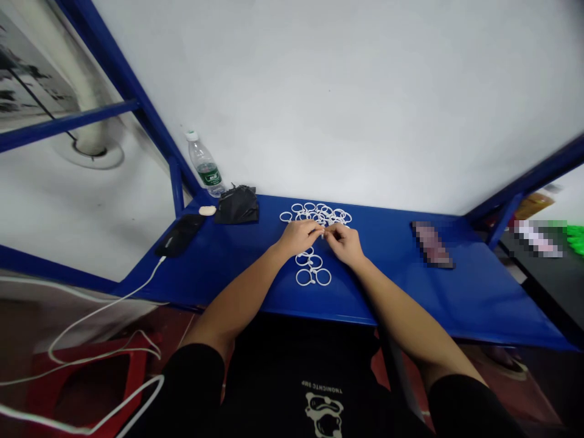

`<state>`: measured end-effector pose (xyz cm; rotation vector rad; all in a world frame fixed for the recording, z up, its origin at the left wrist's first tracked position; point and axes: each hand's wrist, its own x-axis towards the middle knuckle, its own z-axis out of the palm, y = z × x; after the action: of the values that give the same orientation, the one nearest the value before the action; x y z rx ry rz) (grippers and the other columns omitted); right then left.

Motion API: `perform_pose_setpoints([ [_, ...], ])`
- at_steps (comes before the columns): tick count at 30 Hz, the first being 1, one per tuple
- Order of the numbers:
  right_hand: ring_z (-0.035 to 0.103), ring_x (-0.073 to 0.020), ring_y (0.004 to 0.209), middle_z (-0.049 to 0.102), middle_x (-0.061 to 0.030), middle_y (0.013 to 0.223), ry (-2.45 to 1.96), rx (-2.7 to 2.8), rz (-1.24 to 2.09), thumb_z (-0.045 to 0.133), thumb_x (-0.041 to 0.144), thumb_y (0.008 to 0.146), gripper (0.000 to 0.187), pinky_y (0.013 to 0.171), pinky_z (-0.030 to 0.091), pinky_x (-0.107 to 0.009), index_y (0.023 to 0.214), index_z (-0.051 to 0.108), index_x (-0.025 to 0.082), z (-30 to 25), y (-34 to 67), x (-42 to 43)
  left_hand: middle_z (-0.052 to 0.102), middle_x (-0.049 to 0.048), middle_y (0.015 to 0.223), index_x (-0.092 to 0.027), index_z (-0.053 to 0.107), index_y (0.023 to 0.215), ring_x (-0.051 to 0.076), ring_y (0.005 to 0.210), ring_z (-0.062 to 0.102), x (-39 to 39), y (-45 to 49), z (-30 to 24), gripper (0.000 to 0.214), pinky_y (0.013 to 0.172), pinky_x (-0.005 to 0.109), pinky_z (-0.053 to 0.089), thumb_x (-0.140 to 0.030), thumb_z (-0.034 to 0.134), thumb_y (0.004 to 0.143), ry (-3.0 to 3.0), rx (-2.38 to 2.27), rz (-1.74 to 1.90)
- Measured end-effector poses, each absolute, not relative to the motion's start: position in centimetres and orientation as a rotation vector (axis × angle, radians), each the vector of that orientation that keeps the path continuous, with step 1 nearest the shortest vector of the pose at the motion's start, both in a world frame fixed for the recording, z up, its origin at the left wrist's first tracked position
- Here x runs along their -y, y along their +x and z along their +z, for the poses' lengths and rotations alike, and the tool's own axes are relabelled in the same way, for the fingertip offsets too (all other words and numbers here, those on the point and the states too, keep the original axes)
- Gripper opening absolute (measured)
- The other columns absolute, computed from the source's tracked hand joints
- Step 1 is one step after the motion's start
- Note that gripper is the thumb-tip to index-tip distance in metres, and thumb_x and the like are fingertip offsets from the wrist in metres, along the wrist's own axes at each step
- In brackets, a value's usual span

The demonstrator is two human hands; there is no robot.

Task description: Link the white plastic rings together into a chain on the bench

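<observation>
My left hand (298, 236) and my right hand (344, 242) meet over the blue table (479, 292), fingertips pinched together around a small white ring (323, 234) between them. Beyond the hands lies a loose heap of white rings (319, 213). Nearer to me, below the hands, a short chain of linked white rings (312, 271) rests flat on the table. Both hands have curled fingers.
At the back left stand a water bottle (205, 164), a crumpled black bag (237, 204) and a small pale oval object (207, 210). A black phone (180, 234) lies at the left with a white cable (137, 292) running off the edge. A blurred object (432, 244) lies at the right.
</observation>
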<state>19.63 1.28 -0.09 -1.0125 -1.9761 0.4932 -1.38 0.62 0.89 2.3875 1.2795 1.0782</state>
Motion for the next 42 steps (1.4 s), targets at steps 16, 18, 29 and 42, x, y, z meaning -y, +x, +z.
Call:
perform_pose_setpoints([
  [16, 0.077, -0.0259, 0.092, 0.085, -0.0064, 0.106, -1.530, 2.118, 0.227, 0.065, 0.032, 0.097, 0.022, 0.079, 0.053, -0.034, 0.108, 0.082, 0.025, 4.3, 25.4, -4.0, 0.079, 0.0003, 0.087, -0.025, 0.077, 0.093, 0.020, 0.082, 0.074, -0.7, -1.8, 1.1, 0.005, 0.074, 0.034, 0.054, -0.024, 0.072, 0.094, 2.390, -1.328, 0.734],
  [18, 0.076, -0.0260, 0.094, 0.085, -0.0061, 0.107, -1.645, 2.095, 0.219, 0.064, 0.033, 0.098, 0.022, 0.078, 0.053, -0.033, 0.107, 0.083, 0.025, 4.5, 26.3, -4.3, 0.080, 0.0012, 0.085, -0.025, 0.078, 0.088, 0.021, 0.082, 0.074, -0.5, -1.4, 1.0, 0.006, 0.074, 0.035, 0.054, -0.028, 0.074, 0.093, 2.408, -1.282, 0.652],
  [29, 0.074, -0.0234, 0.091, 0.084, -0.0063, 0.110, -1.855, 2.323, 0.320, 0.069, 0.025, 0.089, 0.031, 0.072, 0.048, -0.029, 0.118, 0.081, 0.025, 4.0, 26.6, -4.6, 0.082, 0.0023, 0.084, -0.023, 0.082, 0.091, 0.018, 0.076, 0.074, 0.2, -0.6, 1.4, 0.015, 0.072, 0.031, 0.053, -0.038, 0.078, 0.092, 2.354, -1.167, 0.535],
  [42, 0.074, -0.0259, 0.091, 0.083, -0.0094, 0.100, -1.934, 2.369, 0.320, 0.070, 0.037, 0.092, 0.019, 0.071, 0.046, -0.031, 0.094, 0.082, 0.023, 4.5, 25.6, -4.1, 0.085, 0.0033, 0.098, -0.024, 0.084, 0.104, 0.021, 0.092, 0.078, -0.1, -0.1, 0.4, 0.021, 0.082, 0.033, 0.055, -0.034, 0.066, 0.103, 2.444, -1.290, 0.759],
])
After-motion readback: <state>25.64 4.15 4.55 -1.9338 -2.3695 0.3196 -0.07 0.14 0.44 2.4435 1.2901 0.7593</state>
